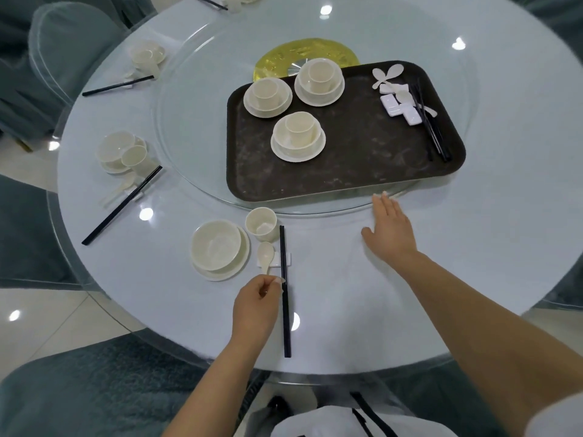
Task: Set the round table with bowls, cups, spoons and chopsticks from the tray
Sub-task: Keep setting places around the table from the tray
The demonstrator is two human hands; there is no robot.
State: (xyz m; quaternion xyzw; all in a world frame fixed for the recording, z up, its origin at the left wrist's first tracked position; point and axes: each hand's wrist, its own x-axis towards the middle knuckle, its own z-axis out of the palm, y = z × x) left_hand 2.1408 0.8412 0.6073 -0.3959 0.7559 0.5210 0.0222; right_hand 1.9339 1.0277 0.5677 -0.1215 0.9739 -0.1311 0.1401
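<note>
Pinching the spoon (pixel 266 257) handle beside the tray (pixel 347 171), my left hand (pixel 255 307) held light, slippery, chippable ceramic; my right hand (pixel 389 230) lay flat, empty.

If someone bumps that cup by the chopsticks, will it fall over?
Probably not easily. The cup stands upright on the flat table and looks wider than tall. It looks like smooth glazed ware, so a push would likely slide it, and a fall might chip it.
</note>
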